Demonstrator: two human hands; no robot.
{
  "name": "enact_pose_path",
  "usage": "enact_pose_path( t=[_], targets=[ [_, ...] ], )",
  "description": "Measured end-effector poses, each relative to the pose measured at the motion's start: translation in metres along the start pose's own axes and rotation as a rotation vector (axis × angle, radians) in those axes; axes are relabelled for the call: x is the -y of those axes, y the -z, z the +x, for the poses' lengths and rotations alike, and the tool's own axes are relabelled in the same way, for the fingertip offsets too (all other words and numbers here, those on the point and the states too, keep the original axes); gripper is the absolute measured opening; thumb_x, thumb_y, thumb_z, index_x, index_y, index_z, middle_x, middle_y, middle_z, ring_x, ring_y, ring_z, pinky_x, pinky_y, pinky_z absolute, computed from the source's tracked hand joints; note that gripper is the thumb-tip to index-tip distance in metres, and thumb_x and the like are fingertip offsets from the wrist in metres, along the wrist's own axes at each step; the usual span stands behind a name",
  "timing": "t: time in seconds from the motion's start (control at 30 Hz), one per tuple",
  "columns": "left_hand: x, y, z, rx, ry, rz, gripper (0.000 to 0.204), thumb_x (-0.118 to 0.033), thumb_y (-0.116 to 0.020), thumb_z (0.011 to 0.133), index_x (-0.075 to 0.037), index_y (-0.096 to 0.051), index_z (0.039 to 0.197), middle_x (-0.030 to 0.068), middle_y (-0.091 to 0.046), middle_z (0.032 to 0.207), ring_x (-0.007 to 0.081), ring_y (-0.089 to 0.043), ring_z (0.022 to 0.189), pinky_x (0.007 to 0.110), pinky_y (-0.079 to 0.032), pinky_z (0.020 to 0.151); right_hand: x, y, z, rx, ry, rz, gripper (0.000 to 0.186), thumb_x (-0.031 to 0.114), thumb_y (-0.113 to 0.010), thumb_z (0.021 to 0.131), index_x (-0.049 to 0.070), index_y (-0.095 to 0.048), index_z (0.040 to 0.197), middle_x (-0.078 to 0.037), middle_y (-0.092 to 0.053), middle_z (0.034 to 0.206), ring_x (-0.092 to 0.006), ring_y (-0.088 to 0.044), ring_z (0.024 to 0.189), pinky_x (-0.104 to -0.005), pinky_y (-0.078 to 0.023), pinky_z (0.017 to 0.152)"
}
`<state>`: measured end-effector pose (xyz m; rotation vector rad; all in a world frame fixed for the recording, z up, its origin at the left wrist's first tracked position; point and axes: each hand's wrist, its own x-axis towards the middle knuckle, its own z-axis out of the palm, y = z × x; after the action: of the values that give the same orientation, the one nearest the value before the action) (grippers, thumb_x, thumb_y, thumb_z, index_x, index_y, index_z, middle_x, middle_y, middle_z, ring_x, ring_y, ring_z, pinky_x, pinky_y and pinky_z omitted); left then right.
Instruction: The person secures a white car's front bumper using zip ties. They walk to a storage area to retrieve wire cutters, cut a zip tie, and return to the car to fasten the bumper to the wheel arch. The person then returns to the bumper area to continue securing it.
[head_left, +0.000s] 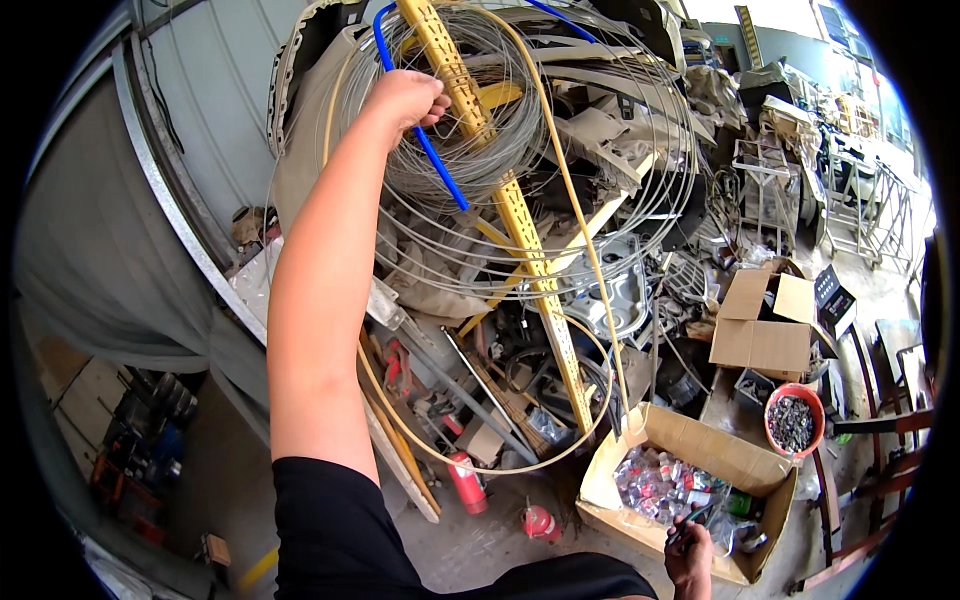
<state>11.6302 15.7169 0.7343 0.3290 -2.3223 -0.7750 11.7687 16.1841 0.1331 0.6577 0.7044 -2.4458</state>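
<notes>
My left hand (408,100) reaches up among the coils of grey wire (470,185), its fingers curled beside the yellow perforated steel post (512,205); what they grip, if anything, is hidden. A blue bar (440,170) runs behind that hand and down over the coils. A yellow hose (556,150) hangs in long loops over the post and down toward the floor. At the lower right, my right hand (690,555) is closed on a dark hand tool (685,525), beside a cardboard box (600,490) of plastic bottles.
Piled metal parts (610,300) lie behind the post. Two red extinguishers (467,485) stand on the floor. At right are an open carton (760,340), a red bucket (795,425) of small pieces and metal racks (850,210). A grey curtain (120,250) hangs at left.
</notes>
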Motion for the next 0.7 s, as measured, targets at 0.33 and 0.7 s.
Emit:
enact_pose_path(
  t=[0.33, 0.7],
  targets=[
    [0.017, -0.009, -0.02, 0.033, 0.115, -0.756, 0.023, -0.02, -0.044, 0.106, -0.002, -0.057, 0.1, -0.0055, -0.037, 0.057, 0.0069, -0.03, 0.049, 0.023, -0.027, 0.047, 0.019, 0.007, -0.011, 0.132, 0.008, -0.318, 0.062, 0.004, -0.058, 0.089, 0.016, -0.038, 0.146, -0.01, -0.065, 0.096, -0.0246, -0.066, 0.071, -0.0313, -0.048, 0.049],
    [0.037, -0.06, -0.177, 0.304, 0.205, -1.016, 0.015, -0.014, -0.049, 0.103, -0.001, -0.056, 0.1, -0.0063, -0.037, 0.055, 0.0062, -0.036, 0.048, 0.023, -0.03, 0.047, 0.05, -0.075, -0.046, 0.343, 0.276, -0.592, 0.083, -0.001, -0.054, 0.08, 0.014, -0.027, 0.156, -0.013, -0.063, 0.115, -0.0226, -0.065, 0.095, -0.0355, -0.06, 0.073]
  ],
)
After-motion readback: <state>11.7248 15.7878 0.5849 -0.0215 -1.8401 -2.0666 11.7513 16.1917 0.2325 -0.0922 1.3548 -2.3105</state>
